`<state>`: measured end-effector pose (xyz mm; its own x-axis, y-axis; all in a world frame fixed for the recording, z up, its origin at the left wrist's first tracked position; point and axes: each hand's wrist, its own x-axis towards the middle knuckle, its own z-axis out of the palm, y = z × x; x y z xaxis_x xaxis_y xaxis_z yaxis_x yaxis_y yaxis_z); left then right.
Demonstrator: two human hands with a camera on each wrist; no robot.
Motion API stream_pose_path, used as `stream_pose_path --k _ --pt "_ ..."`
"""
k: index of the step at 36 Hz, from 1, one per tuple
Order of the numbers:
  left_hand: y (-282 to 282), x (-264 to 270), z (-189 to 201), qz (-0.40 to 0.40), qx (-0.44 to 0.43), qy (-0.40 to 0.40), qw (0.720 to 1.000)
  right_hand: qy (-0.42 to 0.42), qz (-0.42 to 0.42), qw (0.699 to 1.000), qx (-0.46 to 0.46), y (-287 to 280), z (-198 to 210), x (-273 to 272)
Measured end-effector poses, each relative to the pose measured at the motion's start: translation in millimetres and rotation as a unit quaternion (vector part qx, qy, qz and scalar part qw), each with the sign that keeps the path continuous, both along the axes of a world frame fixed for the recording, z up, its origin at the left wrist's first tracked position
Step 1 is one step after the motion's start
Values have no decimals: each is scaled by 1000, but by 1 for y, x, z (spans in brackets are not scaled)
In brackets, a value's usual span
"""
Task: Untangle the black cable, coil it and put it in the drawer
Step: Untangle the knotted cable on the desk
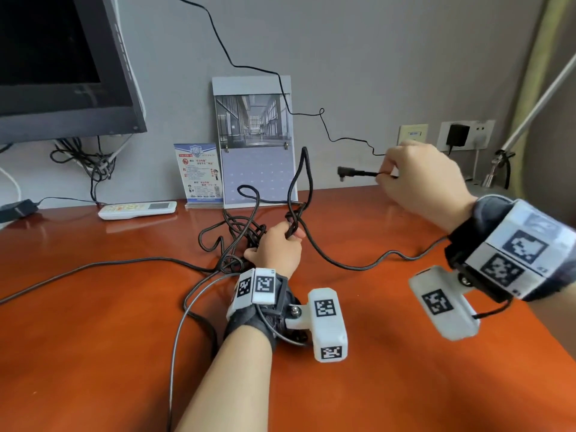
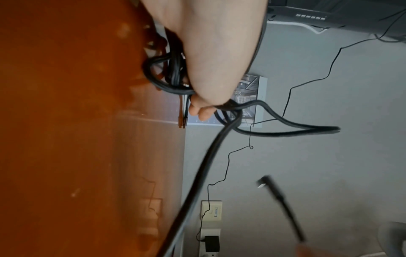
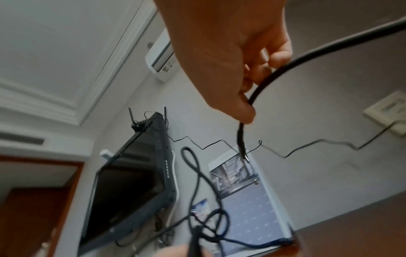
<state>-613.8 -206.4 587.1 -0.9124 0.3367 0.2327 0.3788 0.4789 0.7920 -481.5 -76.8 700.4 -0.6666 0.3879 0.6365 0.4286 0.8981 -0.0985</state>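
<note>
The black cable point(image 1: 343, 265) lies in a tangled heap point(image 1: 240, 232) on the orange desk point(image 1: 93, 353). My left hand point(image 1: 290, 233) grips the knotted strands at the heap's right side, and a tall narrow loop point(image 1: 304, 169) stands up from that grip. In the left wrist view, the left hand point(image 2: 204, 107) is curled round the bundle point(image 2: 175, 87). My right hand point(image 1: 385, 174) is raised above the desk and pinches the cable just behind its angled plug point(image 1: 343, 173). The right wrist view shows the plug point(image 3: 241, 142) hanging below the pinching fingers point(image 3: 243, 111). No drawer is in view.
A monitor point(image 1: 62, 57) stands at the back left, with a white remote point(image 1: 137, 210), a card stand point(image 1: 199, 173) and a calendar point(image 1: 258, 145) along the wall. A thin wire point(image 1: 327, 132) runs to wall sockets point(image 1: 458, 135). A grey cable point(image 1: 177, 338) crosses the desk.
</note>
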Motion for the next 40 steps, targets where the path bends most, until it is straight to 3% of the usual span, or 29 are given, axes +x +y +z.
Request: stream_pose_path --k 4,6,9,14,19,22,28,35,40 --pt "-1 -4 -2 -11 40 -9 999 -117 -104 988 4 18 -6 6" --pt "-1 -5 -3 -11 49 -13 999 -172 -116 978 -16 19 -10 6" --pt "0 -6 -6 -16 65 -21 998 -239 -53 968 -59 7 -20 -2" --pt "0 -4 -5 -22 79 -27 996 -336 92 918 -188 -30 -35 -20" --pt "-2 -2 -4 -48 96 -29 994 -354 90 916 -168 -42 -40 -40" --pt "-2 -1 -4 -67 112 -31 991 -333 73 927 -156 -38 -39 -44" --pt "0 -1 -8 -69 98 -44 992 -151 61 978 -133 -26 -44 -46" --pt "1 8 -5 -92 37 -26 995 -62 68 985 -148 -22 -50 -64" --pt "2 9 -6 -124 -43 5 991 -50 66 980 -178 -12 -48 -69"
